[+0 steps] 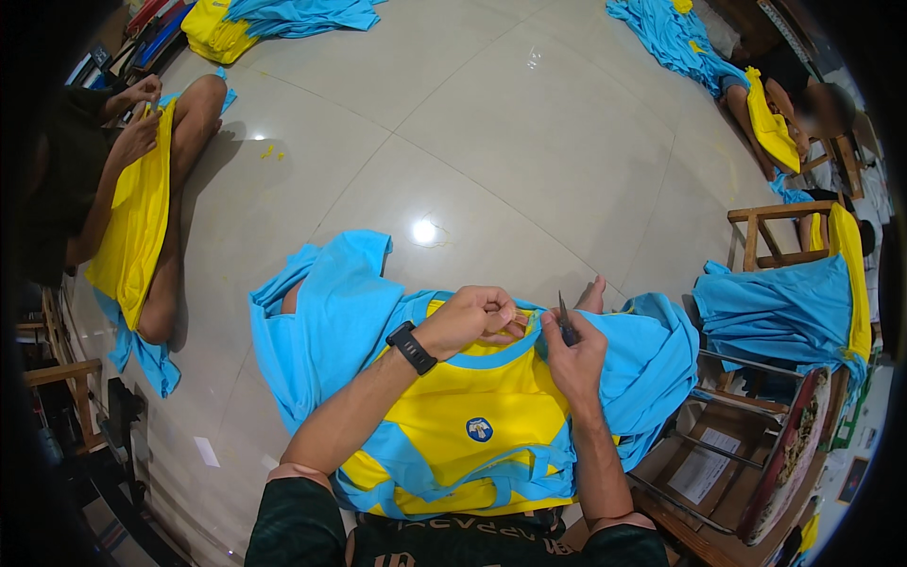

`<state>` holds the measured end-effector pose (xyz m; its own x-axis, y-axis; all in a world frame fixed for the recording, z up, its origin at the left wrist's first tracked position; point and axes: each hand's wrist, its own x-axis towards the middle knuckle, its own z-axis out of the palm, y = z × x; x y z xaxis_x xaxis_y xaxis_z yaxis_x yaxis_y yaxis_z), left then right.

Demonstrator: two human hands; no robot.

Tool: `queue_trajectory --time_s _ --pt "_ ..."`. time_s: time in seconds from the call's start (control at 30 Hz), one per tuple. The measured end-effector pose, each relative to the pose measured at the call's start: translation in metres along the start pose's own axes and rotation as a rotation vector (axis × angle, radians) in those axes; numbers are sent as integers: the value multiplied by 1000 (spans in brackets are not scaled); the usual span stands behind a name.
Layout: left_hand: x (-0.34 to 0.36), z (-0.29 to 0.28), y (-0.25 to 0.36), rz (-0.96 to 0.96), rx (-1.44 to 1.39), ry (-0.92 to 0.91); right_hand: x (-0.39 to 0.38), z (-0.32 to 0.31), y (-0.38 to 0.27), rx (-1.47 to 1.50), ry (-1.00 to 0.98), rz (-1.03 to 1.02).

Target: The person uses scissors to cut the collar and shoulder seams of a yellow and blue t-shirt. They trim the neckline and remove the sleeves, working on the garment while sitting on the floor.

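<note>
Across my lap lies a yellow and light-blue shirt [491, 387] with a round blue-and-white badge on its yellow front. My left hand [487, 315], below a black wristwatch [412, 348], is closed in a pinch on the shirt's edge near the light-blue neckband [496, 356]. Beside it, my right hand [576, 352] grips small thread snips [565, 319], their pointed dark blades facing away from me. The right fingertips are close to the same edge; whether they also pinch the cloth is hard to tell. More light-blue cloth [331, 312] drapes over my knees on both sides.
At the left a seated person [142, 151] handles a yellow garment [142, 227]. Another person sits at the far right with yellow cloth [770, 123]. Light-blue garments [775, 302] hang over a wooden stool [756, 236] near a red-edged chair [784, 463]. Yellow scraps [272, 153] dot the tiled floor.
</note>
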<state>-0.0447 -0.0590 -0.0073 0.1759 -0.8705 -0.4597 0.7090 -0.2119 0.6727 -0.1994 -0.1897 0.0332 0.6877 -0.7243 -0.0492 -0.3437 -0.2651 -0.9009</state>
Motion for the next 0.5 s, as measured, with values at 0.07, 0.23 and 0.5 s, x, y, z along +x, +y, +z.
queue_trajectory --time_s 0.07,0.23,0.5 --pt "-1 -1 2 -24 22 9 1 -1 0 3 -10 13" --pt "-4 0 0 126 134 -7 0 -2 -2 6 -30 65" --pt "2 26 -19 281 205 273 0 1 -2 31 -26 71"
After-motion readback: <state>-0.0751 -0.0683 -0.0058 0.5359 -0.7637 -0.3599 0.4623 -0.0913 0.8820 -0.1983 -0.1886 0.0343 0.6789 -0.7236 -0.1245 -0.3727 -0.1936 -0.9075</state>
